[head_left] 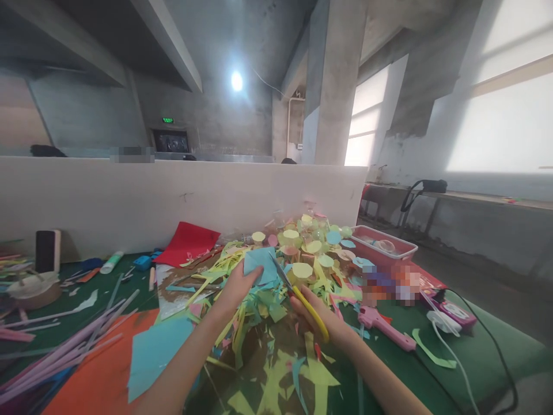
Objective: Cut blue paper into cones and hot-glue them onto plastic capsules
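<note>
Near the middle of the table, my left hand (244, 281) pinches a piece of light blue paper (258, 260) between thumb and fingers. My right hand (317, 311) is wrapped round the yellow handles of a pair of scissors (311, 311). The scissor blades point up and left, at the right edge of the blue paper; whether they are cutting into it I cannot tell. Below and around both hands lies a heap of yellow, green and blue paper scraps (276, 346). Just beyond, several pale yellow, pink and blue cut paper rounds (302, 270) rest in a pile.
A pink hot glue gun (386, 328) lies to the right, near cables and a purple power strip (460, 314). Behind it stands a pink plastic basket (384, 245). On the left are blue paper (158, 351), orange paper (99, 369), purple strips (71, 357) and red sheet (190, 243). A white partition (129, 202) closes the back.
</note>
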The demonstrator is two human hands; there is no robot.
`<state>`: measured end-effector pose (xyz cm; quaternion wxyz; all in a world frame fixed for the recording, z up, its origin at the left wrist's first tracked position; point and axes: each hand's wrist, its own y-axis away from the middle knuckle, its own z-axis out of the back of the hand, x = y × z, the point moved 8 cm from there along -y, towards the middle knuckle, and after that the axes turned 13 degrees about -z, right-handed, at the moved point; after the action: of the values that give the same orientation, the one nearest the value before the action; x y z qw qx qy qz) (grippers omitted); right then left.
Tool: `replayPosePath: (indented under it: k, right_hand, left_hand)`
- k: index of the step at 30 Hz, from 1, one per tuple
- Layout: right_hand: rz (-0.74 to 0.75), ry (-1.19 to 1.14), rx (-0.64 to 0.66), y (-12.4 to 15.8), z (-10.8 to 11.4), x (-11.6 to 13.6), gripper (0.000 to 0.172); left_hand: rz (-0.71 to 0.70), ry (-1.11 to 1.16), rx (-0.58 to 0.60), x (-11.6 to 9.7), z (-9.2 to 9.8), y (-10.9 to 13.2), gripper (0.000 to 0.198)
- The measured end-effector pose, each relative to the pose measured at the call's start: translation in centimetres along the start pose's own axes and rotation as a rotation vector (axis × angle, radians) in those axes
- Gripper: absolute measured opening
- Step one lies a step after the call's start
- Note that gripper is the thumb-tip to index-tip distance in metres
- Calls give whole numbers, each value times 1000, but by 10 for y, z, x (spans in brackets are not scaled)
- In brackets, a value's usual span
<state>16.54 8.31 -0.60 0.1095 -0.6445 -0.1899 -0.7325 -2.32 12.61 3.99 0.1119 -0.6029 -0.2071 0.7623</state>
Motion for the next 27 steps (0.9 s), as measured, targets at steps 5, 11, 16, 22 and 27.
replayPosePath:
  k: [5, 11, 16, 22, 27]
  right_hand:
    - [34, 64, 29, 11, 2, 5, 39]
    - [41, 112, -16, -2, 6, 0, 43]
    - [29, 101, -6, -14, 6, -13, 47]
    - [25, 84, -8, -20, 5, -18, 46]
    - [40, 92, -22, -15, 6, -14, 46]
  left_hand:
    - [16, 6, 69, -6, -6, 4, 45]
    - [38, -19, 108, -20, -10, 10, 47]
    - [40, -34, 98, -28, -7, 12, 45]
    - [40, -36, 127, -23, -7, 9, 47]
    - [41, -51, 157, -17, -7, 6, 45]
